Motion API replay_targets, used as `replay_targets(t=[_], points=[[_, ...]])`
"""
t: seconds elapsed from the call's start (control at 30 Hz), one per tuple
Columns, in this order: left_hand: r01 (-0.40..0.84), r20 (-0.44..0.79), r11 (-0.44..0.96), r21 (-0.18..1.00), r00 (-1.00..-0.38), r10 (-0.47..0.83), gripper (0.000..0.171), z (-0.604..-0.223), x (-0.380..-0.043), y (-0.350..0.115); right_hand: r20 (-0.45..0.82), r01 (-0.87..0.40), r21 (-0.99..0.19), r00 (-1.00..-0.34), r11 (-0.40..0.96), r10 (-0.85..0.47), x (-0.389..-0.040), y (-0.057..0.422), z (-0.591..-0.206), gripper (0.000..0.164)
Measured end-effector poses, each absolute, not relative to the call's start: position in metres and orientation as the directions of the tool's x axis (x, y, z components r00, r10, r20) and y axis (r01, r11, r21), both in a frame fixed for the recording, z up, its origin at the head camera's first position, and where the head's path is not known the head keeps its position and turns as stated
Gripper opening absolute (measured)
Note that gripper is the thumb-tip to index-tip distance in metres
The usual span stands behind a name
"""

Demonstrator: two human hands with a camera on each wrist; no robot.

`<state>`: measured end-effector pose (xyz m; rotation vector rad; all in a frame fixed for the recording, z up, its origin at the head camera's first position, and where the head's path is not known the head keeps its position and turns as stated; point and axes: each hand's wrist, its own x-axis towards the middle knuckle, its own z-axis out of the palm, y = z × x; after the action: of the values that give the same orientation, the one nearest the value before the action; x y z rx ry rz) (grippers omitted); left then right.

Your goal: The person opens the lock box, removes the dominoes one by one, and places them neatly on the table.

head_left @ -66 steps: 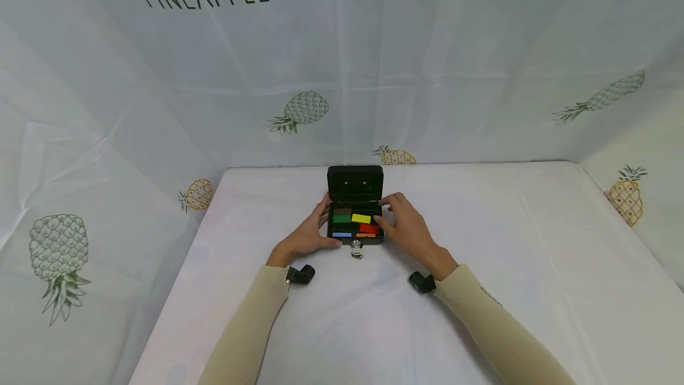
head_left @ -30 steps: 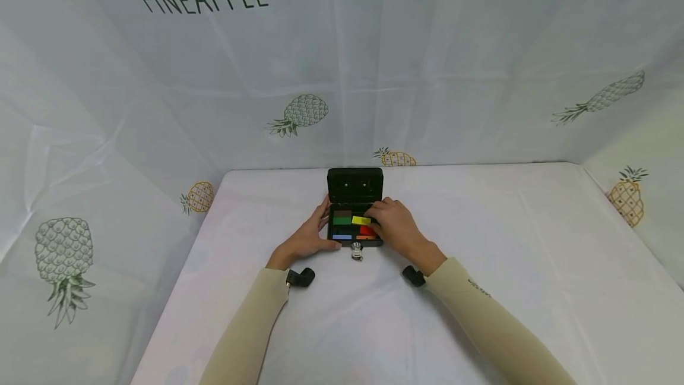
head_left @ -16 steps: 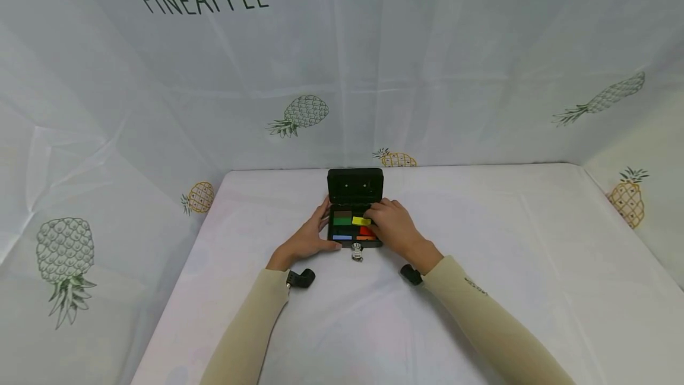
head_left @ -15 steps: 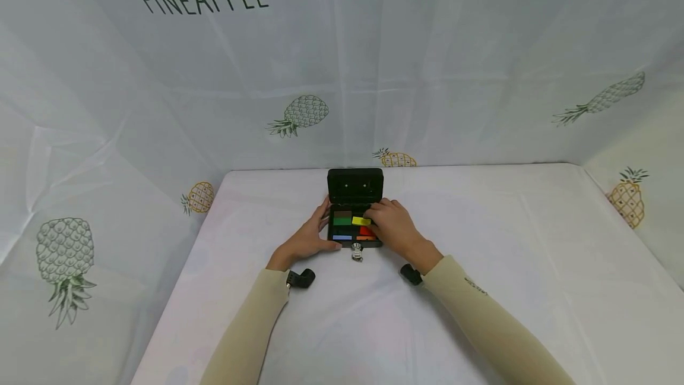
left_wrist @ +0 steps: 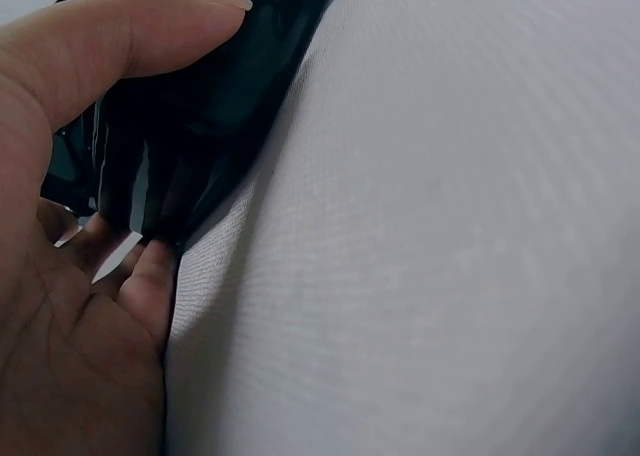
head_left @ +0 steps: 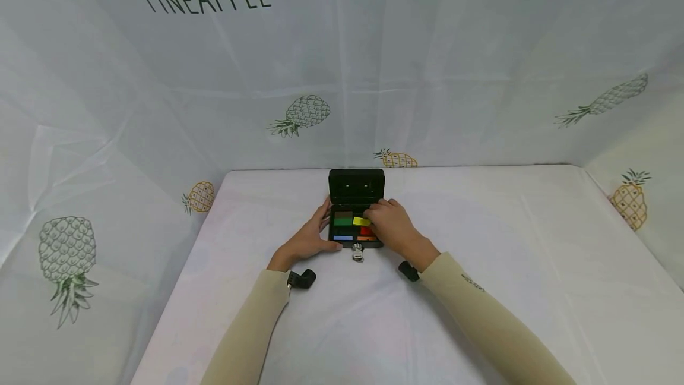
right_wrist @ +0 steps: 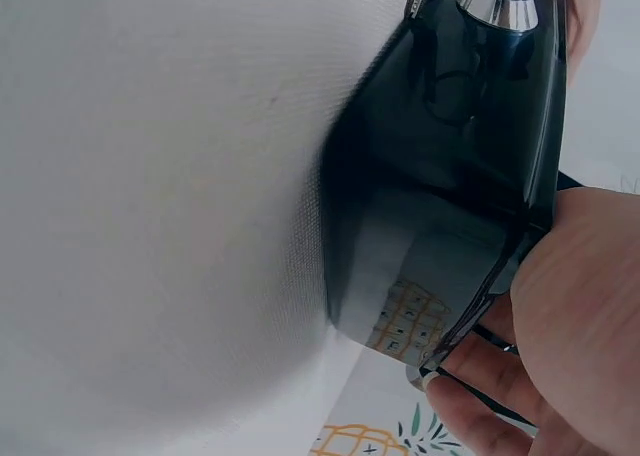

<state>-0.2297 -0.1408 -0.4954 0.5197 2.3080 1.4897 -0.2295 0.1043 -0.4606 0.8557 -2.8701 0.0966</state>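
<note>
A small black cash box [head_left: 356, 185] stands with its lid raised at the back of the table. My left hand [head_left: 306, 241] grips its left side, the thumb on the front wall and the other fingers along the side, as the left wrist view shows on the box wall [left_wrist: 200, 126]. Inside lie a green block [head_left: 343, 221], a brown block [head_left: 343, 214], a blue block [head_left: 343, 237], an orange block [head_left: 366, 238] and a red block [head_left: 366, 231]. My right hand [head_left: 394, 226] pinches the right end of a yellow block [head_left: 360, 221], hiding that end and part of the red block.
A silver lock [right_wrist: 497, 1] sits on the box's front, with a shiny key ring [head_left: 357, 254] below it. The white-covered table [head_left: 481, 290] ends just behind the box at a pineapple-print curtain [head_left: 454, 106].
Over two seconds, my right hand has moved left from the box's right rim to the yellow block. Since half a second ago it has barely moved. My left hand stays on the box.
</note>
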Motion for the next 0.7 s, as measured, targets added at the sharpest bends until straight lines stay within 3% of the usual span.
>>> replay_targets(t=[0.7], points=[[0.121, -0.084, 0.382, 0.916, -0.875, 0.477, 0.126, -0.4970, -0.2310, -0.1408, 0.117, -0.559, 0.033, -0.821, 0.829, -0.559, -0.2361, 0.0994, -0.4560, 0.020]])
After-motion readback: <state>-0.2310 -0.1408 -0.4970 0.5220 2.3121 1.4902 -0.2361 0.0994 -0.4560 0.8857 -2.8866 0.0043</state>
